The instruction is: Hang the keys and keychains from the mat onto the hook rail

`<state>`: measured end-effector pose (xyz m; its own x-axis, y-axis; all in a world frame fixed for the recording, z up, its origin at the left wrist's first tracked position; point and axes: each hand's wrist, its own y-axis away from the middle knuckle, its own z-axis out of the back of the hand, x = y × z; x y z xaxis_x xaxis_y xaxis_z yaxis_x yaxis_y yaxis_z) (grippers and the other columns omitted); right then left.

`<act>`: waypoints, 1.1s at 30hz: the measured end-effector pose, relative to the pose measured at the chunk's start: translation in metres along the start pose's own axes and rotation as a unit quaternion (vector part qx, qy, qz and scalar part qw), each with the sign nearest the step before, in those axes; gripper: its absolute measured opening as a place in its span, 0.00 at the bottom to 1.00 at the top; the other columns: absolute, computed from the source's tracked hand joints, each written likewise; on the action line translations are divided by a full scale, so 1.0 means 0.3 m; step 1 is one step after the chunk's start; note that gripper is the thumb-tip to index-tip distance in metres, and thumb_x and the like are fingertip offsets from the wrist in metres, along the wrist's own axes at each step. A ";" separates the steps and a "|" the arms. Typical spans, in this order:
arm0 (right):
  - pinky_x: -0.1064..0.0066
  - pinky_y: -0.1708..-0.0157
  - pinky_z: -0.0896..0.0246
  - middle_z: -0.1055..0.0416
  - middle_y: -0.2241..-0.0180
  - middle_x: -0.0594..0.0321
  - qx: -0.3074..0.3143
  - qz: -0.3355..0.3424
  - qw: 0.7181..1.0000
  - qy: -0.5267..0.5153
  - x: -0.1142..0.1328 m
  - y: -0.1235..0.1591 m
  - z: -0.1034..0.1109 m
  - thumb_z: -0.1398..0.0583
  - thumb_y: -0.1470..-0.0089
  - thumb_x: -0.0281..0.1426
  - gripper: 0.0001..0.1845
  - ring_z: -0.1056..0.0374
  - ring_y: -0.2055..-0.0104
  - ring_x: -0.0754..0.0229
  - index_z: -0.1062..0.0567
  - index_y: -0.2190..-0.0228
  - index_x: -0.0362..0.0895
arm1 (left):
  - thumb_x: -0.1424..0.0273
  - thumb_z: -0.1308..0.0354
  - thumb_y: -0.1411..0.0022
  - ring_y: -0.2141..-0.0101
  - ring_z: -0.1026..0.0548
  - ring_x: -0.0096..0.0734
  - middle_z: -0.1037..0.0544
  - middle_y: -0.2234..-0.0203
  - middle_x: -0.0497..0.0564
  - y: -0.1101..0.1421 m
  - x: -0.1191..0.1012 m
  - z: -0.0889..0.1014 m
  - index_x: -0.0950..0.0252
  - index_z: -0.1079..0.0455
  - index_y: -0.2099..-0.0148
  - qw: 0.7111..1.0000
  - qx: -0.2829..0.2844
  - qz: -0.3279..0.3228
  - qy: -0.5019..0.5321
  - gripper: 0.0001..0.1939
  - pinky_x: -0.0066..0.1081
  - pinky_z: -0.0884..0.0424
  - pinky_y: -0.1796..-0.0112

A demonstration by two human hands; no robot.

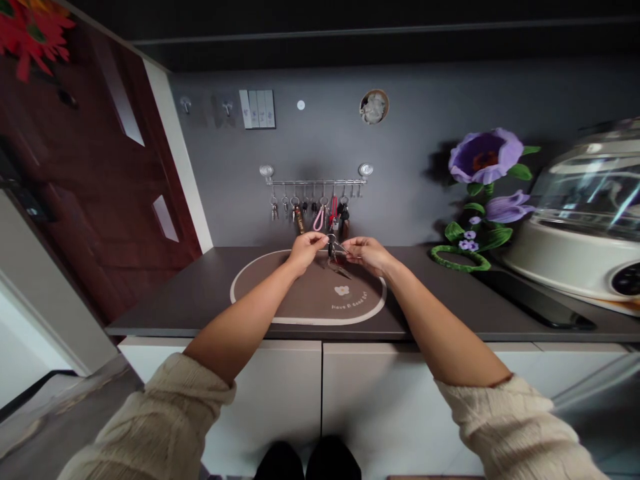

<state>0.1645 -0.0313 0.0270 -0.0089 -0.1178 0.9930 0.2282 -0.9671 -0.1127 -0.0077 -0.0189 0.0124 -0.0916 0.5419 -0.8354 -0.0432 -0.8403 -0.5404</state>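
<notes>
Both hands meet above a brown oval mat point(300, 293) with a white border. My left hand point(307, 252) pinches the ring of a bunch of keys point(336, 260), which hangs down over the mat. On the other side of the ring, my right hand point(367, 255) has its fingers closed on a thin metal piece of the same bunch; its exact shape is too small to tell. Behind the hands, a wall rack of hooks point(315, 182) carries several key sets, among them one with a pink loop point(319, 219) and one with a red strap point(334, 208).
Purple crocheted flowers point(485, 160) stand at the right of the counter point(185, 287). Beside them are a black phone point(540, 300) and a white appliance with a clear lid point(575, 233). A dark shelf point(350, 33) overhangs the counter. To the left is a reddish-brown door point(100, 180).
</notes>
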 end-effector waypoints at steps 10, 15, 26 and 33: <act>0.76 0.70 0.41 0.31 0.72 0.62 0.019 0.083 0.996 0.002 0.015 0.012 -0.032 0.40 0.60 0.28 0.10 0.37 0.74 0.70 0.31 0.70 0.40 | 0.62 0.42 0.56 0.77 0.37 0.20 0.31 0.79 0.46 -0.003 -0.001 -0.004 0.67 0.32 0.69 0.998 0.017 0.022 0.054 0.14 0.24 0.41 0.74; 0.76 0.69 0.42 0.32 0.71 0.62 0.011 0.133 0.991 -0.001 0.028 0.017 -0.043 0.39 0.61 0.34 0.13 0.37 0.71 0.70 0.30 0.70 0.40 | 0.62 0.41 0.56 0.77 0.37 0.20 0.31 0.79 0.46 0.001 -0.006 -0.011 0.68 0.31 0.69 0.995 0.030 0.029 0.088 0.15 0.23 0.41 0.75; 0.75 0.72 0.44 0.34 0.78 0.68 -0.006 0.161 0.987 -0.016 0.019 0.010 -0.055 0.37 0.65 0.36 0.13 0.39 0.76 0.69 0.32 0.78 0.41 | 0.62 0.39 0.60 0.76 0.35 0.21 0.29 0.77 0.48 0.009 -0.009 -0.032 0.69 0.30 0.69 0.988 0.045 0.043 0.141 0.16 0.24 0.40 0.73; 0.75 0.72 0.44 0.35 0.79 0.69 -0.007 0.173 0.985 -0.030 0.013 0.001 -0.051 0.38 0.63 0.35 0.12 0.40 0.76 0.70 0.34 0.77 0.41 | 0.62 0.39 0.59 0.75 0.34 0.23 0.27 0.76 0.49 0.014 -0.021 -0.033 0.69 0.29 0.67 0.990 0.035 0.037 0.128 0.17 0.24 0.40 0.73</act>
<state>0.1497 -0.0355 0.0303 0.1244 -0.4267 0.8958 0.1951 -0.8746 -0.4438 0.0024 -0.0256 0.0143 0.1580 0.4562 -0.8758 -0.1146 -0.8724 -0.4751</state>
